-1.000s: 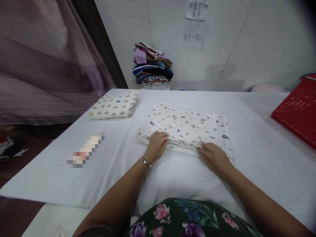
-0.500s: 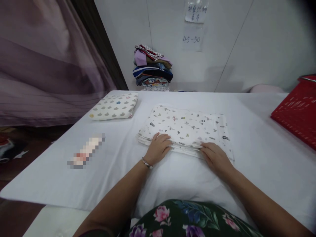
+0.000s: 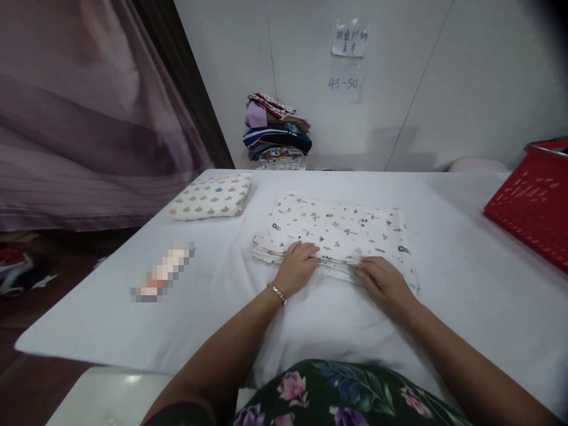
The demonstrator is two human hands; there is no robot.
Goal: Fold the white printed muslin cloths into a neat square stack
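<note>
A white cloth [image 3: 337, 228] with small grey plant and animal prints lies folded in several layers on the table, its near edge towards me. My left hand [image 3: 298, 266], with a silver bracelet at the wrist, rests on that near edge left of the middle, fingers stretched out over the top layer. At the right part of the same edge, my right hand [image 3: 385, 283] has its fingers on top and its thumb below, pinching the layers.
On the white table [image 3: 213, 307], another folded cloth [image 3: 213, 196] with grey cloud-like prints lies at the back left. A blurred-out object [image 3: 163, 272] is left of me. A red basket [image 3: 535, 201] stands right. Stacked fabrics [image 3: 278, 131] rise behind the table.
My left hand has slid slightly right along the cloth's near edge. My right hand stays at about the same spot. The view has tilted up a little.
</note>
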